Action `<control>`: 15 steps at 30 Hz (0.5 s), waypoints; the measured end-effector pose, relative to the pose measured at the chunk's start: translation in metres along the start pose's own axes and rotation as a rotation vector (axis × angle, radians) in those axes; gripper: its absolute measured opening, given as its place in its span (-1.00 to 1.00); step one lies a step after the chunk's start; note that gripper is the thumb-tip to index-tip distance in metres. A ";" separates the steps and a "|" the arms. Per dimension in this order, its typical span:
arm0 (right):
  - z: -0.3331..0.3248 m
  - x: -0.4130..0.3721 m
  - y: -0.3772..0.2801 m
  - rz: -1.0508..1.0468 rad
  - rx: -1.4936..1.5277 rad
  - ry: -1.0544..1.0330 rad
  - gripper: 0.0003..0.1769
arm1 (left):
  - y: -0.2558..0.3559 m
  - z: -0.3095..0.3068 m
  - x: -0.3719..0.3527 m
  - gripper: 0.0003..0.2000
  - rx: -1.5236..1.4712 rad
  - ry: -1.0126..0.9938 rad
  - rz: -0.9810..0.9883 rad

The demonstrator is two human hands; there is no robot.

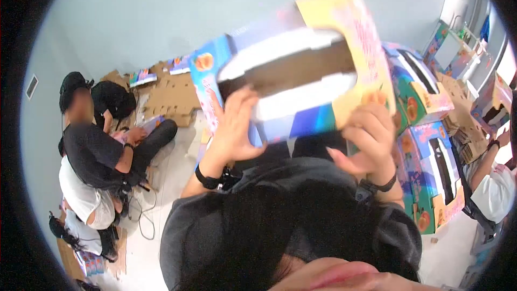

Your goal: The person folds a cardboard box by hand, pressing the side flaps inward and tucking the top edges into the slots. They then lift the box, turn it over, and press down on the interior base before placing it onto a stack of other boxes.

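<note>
A colourful printed carton (318, 121) with a long oval opening in its upper face is lifted in front of me, tilted and slightly blurred. White flaps line the opening, and brown cardboard shows inside. My left hand (235, 124) grips its near left corner, with the fingers at the opening's edge and the thumb below. At the near right corner, my right hand (368, 137) has its fingers curled against the yellow part, the thumb pointing left. Both hands wear dark wristbands.
Similar cartons (425, 178) are stacked to the right. Flat brown cardboard (169, 94) lies by the back wall. Several people sit on the left, one in a dark shirt (91, 151); another person's white sleeve (493, 191) shows at right. A cable (145, 218) crosses the floor.
</note>
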State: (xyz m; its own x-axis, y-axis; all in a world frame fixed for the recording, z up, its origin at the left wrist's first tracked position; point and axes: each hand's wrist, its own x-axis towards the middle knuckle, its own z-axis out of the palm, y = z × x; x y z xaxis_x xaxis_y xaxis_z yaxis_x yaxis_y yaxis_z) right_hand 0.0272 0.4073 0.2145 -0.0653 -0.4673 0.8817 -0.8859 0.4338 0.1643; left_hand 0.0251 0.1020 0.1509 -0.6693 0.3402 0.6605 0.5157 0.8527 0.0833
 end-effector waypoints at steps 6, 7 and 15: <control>0.098 -0.075 0.053 0.447 -0.047 -0.453 -0.64 | -0.013 0.056 0.002 -0.09 -0.171 -0.234 0.156; 0.102 -0.085 0.057 0.543 -0.049 -0.655 -0.65 | -0.011 0.058 0.005 -0.08 -0.186 -0.230 0.165; 0.101 -0.091 0.045 0.448 -0.069 -0.311 -0.63 | 0.039 0.029 0.018 -0.20 -0.236 -0.135 0.209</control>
State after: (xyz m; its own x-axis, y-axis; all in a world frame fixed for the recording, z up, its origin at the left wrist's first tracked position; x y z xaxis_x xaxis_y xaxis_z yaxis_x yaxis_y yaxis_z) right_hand -0.0533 0.3918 0.0966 -0.5714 -0.4264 0.7012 -0.7087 0.6872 -0.1596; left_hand 0.0179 0.1527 0.1446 -0.5929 0.5608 0.5779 0.7480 0.6494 0.1372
